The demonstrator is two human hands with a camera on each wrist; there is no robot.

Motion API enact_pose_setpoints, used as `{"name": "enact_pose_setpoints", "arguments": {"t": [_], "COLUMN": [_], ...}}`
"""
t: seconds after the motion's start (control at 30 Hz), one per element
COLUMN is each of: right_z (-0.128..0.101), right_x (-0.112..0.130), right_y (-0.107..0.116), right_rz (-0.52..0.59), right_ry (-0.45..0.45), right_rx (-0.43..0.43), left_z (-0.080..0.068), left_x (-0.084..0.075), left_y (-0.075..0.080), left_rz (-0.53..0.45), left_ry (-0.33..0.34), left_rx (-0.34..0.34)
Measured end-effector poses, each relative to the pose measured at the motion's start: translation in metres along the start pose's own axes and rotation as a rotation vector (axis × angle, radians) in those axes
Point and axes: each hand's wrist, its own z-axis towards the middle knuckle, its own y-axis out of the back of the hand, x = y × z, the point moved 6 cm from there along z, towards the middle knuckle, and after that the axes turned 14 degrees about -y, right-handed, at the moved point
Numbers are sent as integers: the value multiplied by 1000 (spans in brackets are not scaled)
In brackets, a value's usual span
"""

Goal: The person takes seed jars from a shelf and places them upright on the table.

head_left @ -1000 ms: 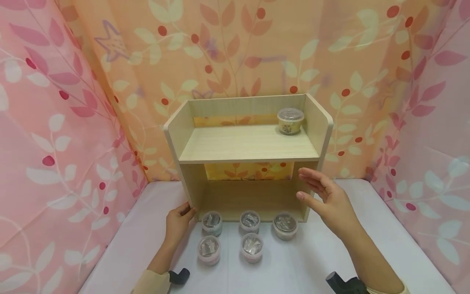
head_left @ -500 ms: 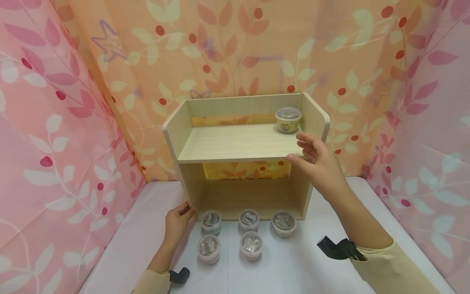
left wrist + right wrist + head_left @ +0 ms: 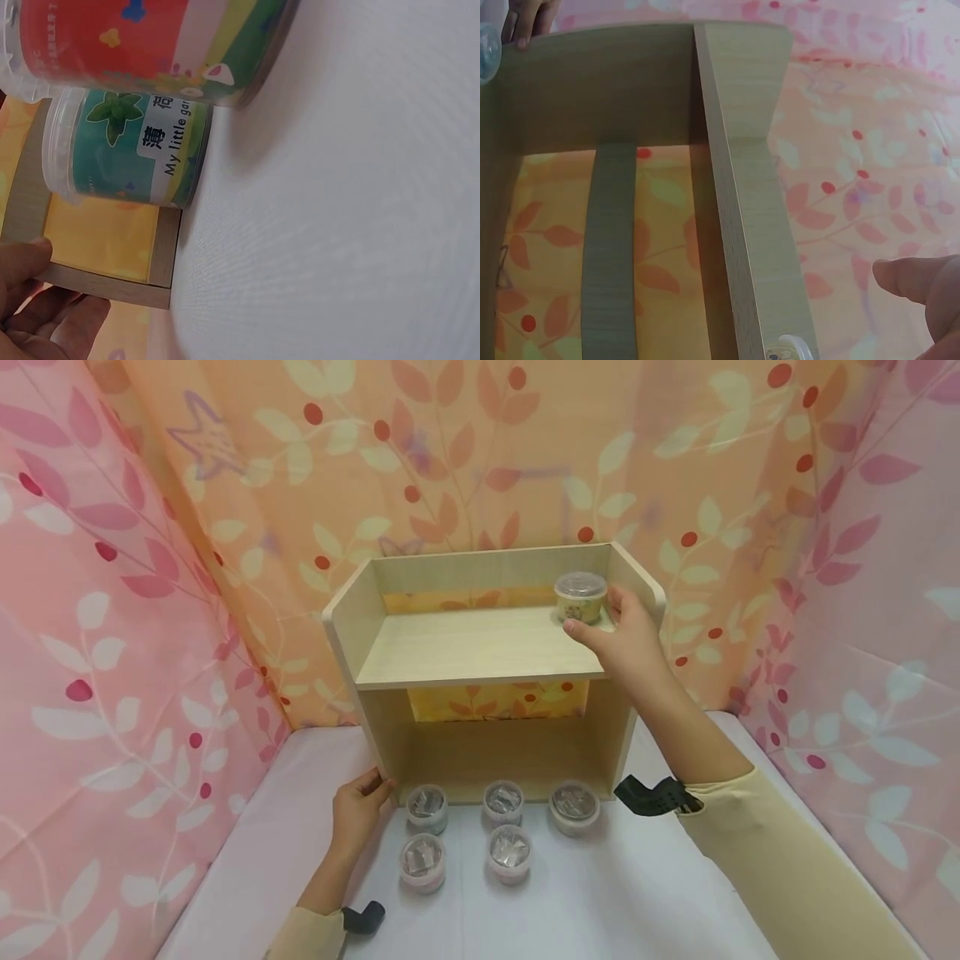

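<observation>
A two-tier wooden shelf (image 3: 457, 647) stands on the table. My left hand (image 3: 354, 814) pinches the lower front edge of its left side panel, with thumb and fingers on either face in the left wrist view. On the upper tier, at the right, is a yellowish clear-lidded plastic tub (image 3: 580, 599). My right hand (image 3: 628, 631) reaches around this tub, thumb in front and fingers at its right side. The right wrist view shows a gap between the thumb (image 3: 911, 279) and the tub's lid. Part of the fingers is hidden behind the tub.
Several lidded tubs stand upright before the shelf, including a large one (image 3: 574, 810) at the right. The left wrist view shows a red-labelled tub (image 3: 127, 41) and a green mint-labelled tub (image 3: 124, 146). Patterned curtains (image 3: 480, 460) enclose the white table (image 3: 585, 902).
My right hand has risen from beside the lower tier to the tub on the upper tier. My left hand keeps its hold on the shelf. The head view has shifted slightly.
</observation>
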Motion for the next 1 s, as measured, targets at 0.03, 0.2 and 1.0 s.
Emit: {"name": "enact_pose_setpoints", "arguments": {"t": [0.03, 0.2, 1.0], "right_z": [4, 19, 76], "right_x": [1, 7, 22], "right_y": [-1, -2, -10], "right_rz": [0, -29, -131], "right_ry": [-13, -50, -220], "right_rx": [2, -14, 43], "left_z": [0, 0, 0], "left_x": [0, 2, 0], "left_y": [0, -1, 1], "left_rz": [-1, -8, -10], "left_ry": [2, 9, 13], "left_rx": [-2, -4, -10]}}
